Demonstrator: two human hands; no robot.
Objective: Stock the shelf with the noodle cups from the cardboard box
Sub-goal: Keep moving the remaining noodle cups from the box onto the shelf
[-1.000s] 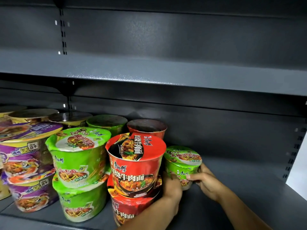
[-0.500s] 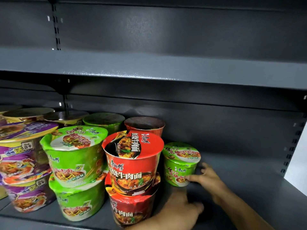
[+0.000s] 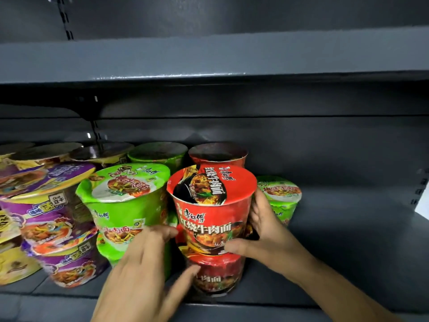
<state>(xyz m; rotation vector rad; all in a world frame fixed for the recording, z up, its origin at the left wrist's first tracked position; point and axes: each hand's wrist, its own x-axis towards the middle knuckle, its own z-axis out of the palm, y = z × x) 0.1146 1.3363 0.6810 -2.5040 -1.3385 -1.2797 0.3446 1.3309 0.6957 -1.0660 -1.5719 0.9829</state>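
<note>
On shelf (image 3: 348, 263) — hands cup red cup (image 3: 213, 212).

A dark grey metal back panel (image 3: 301, 140) stands behind and above the hands, lit dimly, with a faint glare in its middle. Above the hands an upper shelf board (image 3: 209, 59) runs across, a bright glint along its front edge. Slotted uprights (image 3: 66, 22) show up and to the left, and a pale wall strip (image 3: 423, 205) lies far right.
</note>
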